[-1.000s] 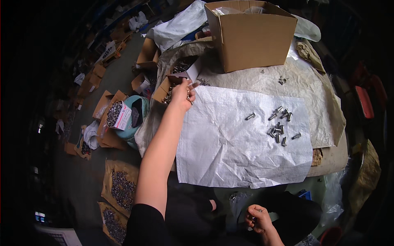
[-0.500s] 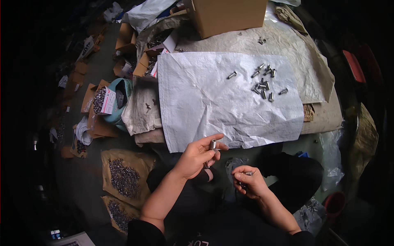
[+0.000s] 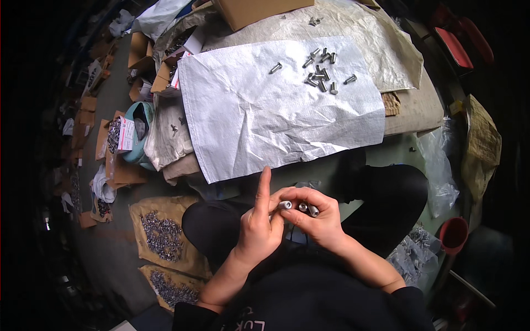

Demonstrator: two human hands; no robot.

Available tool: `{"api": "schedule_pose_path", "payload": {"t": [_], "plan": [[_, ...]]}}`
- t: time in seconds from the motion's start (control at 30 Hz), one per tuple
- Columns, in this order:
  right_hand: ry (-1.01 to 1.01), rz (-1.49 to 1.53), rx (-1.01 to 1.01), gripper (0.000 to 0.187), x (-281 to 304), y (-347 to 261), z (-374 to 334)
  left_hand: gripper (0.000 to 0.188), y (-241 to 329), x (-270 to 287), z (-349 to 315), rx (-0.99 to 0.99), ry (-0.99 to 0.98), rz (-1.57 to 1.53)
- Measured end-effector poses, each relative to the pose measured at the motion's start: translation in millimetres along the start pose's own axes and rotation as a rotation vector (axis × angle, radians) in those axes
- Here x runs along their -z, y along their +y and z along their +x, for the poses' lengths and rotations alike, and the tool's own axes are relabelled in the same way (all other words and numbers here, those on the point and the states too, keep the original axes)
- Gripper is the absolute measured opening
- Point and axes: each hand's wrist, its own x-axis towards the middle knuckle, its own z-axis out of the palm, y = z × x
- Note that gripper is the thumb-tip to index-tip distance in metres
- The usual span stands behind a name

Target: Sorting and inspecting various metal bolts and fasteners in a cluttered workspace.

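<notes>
Both my hands meet above my lap, just below the near edge of the white woven sheet (image 3: 232, 121). Pinched at the fingertips of my left hand (image 3: 258, 229) is a shiny metal bolt (image 3: 285, 204), its round hollow end facing up; the left index finger points straight out. My right hand (image 3: 322, 218) touches the same bolt with its fingertips and keeps more metal bolts (image 3: 313, 211) in its curled fingers. How many it holds is partly hidden. Several loose bolts (image 3: 322, 84) lie scattered on the sheet's far right part.
A cardboard box (image 3: 259, 12) stands behind the sheet. Small open boxes of metal parts (image 3: 116, 135) and a teal container (image 3: 141, 157) are at left. Brown sacking with many small parts (image 3: 163, 234) lies lower left. A red bucket (image 3: 454, 234) stands at right.
My hands have come together, the right moving up and left to the left hand's bolt. My left index finger has straightened. The view has shifted, so the sheet appears higher and further left.
</notes>
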Motion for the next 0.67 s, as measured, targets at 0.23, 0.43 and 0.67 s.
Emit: {"api": "schedule_pose_path", "payload": {"t": [0.23,0.43,0.67], "plan": [[-0.010,-0.257,0.097,0.019,1.6,-13.0,-8.6,0.071,-4.8,-5.5,-15.1,0.141,-0.022,-0.408],[0.009,0.066,-0.267,0.013,5.1,-14.4,-12.8,0.050,-34.7,7.1,-34.2,0.493,0.079,-1.405],[-0.078,0.384,-0.403,0.016,12.8,9.8,-24.6,0.047,-3.7,-0.9,-26.9,0.547,0.295,-1.446]]}}
